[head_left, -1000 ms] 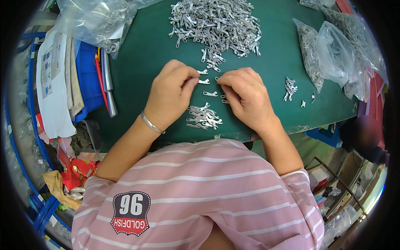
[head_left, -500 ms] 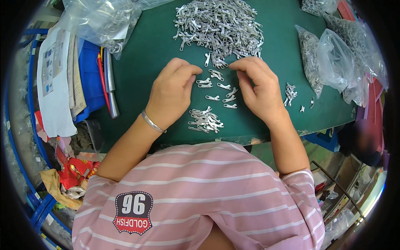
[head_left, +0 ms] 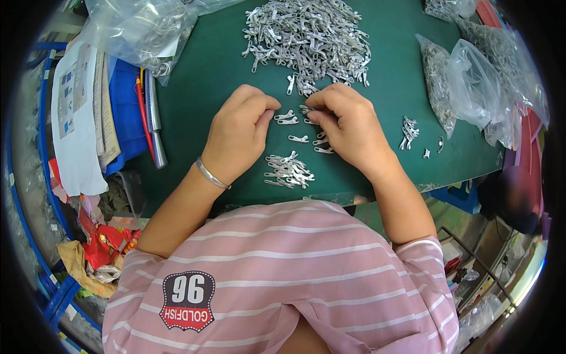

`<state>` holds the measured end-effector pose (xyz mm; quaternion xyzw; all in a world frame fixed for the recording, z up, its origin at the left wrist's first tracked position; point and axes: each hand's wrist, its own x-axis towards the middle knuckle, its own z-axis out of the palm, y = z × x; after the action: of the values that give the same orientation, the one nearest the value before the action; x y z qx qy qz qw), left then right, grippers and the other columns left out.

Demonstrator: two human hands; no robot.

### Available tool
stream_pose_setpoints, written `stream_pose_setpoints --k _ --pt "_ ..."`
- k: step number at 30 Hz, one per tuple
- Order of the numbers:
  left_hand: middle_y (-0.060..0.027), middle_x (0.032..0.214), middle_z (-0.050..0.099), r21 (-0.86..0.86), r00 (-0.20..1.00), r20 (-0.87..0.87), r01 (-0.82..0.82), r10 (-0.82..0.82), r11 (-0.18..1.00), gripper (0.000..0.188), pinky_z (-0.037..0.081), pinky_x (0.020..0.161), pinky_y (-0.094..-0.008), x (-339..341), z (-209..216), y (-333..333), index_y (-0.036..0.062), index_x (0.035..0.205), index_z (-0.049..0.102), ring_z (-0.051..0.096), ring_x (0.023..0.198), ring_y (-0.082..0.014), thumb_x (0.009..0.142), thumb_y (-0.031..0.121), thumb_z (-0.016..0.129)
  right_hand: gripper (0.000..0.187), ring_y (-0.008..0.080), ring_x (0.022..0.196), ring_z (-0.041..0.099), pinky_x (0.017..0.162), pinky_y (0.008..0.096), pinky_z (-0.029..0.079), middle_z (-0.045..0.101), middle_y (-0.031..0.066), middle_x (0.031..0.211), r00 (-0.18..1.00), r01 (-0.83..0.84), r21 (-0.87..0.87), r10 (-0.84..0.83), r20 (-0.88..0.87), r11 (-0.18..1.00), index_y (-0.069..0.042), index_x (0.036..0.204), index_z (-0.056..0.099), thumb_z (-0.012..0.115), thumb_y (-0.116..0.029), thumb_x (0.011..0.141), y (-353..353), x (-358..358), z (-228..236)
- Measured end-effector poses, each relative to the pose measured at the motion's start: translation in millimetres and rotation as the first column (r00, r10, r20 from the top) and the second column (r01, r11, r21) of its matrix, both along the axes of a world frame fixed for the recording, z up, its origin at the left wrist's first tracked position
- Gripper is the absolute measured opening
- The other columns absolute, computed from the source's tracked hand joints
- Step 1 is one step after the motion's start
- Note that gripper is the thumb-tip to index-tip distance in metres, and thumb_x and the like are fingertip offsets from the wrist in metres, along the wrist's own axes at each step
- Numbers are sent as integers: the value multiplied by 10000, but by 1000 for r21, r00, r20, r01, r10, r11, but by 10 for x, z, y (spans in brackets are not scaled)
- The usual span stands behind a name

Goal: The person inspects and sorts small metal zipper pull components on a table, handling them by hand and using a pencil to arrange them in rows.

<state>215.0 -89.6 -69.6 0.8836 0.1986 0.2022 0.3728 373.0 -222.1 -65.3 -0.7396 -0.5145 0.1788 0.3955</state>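
Observation:
My left hand [head_left: 239, 133] hovers over the green tabletop, fingers curled and thumb close to the forefinger; whatever lies between them is hidden. Beside its fingertips rests a pair of small silver clasp-like metal parts [head_left: 286, 117], each with a looped end. My right hand [head_left: 348, 127] has thumb and forefinger closing around another such clasp part [head_left: 305, 108], partly covered by the fingers. Below that hand, a few more parts [head_left: 322, 150] are partly hidden. A single part [head_left: 298, 139] lies between the hands, and a small heap of parts [head_left: 289, 170] sits nearer to me.
A large pile of silver parts [head_left: 306, 41] covers the far middle of the green table [head_left: 218, 59]. Right are a small cluster [head_left: 408, 133] and plastic bags [head_left: 474, 82]. Left are a plastic bag [head_left: 141, 35], blue bin [head_left: 128, 112] and red pen [head_left: 143, 115].
My right hand has moved left and inward, its fingers now over the loose parts in the middle. My left hand has shifted slightly left.

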Motion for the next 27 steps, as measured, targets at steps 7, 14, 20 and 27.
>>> stream_pose_setpoints --k 7,14,20,27 --pt "-106 915 586 32 997 33 63 -64 997 164 487 668 -306 97 1 -52 13 940 654 597 766 -246 794 -61 642 69 317 779 620 695 395 505 624 124 797 999 -39 -5 39 7 999 -29 832 673 694 -34 767 35 26 -29" --pt "-112 925 583 88 996 11 92 -94 992 173 492 693 -332 121 -14 -22 17 948 655 600 796 -278 785 -40 666 67 331 789 622 699 401 506 639 131 817 1000 28 -42 -28 2 999 -22 842 681 677 -18 775 -42 142 10" --pt "-110 919 580 88 993 48 104 -108 991 169 488 700 -333 175 13 -25 21 936 654 596 804 -280 782 -48 663 75 319 791 609 708 392 501 610 119 810 975 123 93 -138 172 988 -23 857 669 657 0 787 -78 211 5" --pt "-113 952 575 238 997 44 46 -58 970 168 485 699 -326 300 -17 6 23 928 632 589 794 -275 781 -58 648 110 298 802 600 697 386 497 600 97 826 978 -50 69 35 207 996 -34 853 659 678 13 756 -181 109 -12"
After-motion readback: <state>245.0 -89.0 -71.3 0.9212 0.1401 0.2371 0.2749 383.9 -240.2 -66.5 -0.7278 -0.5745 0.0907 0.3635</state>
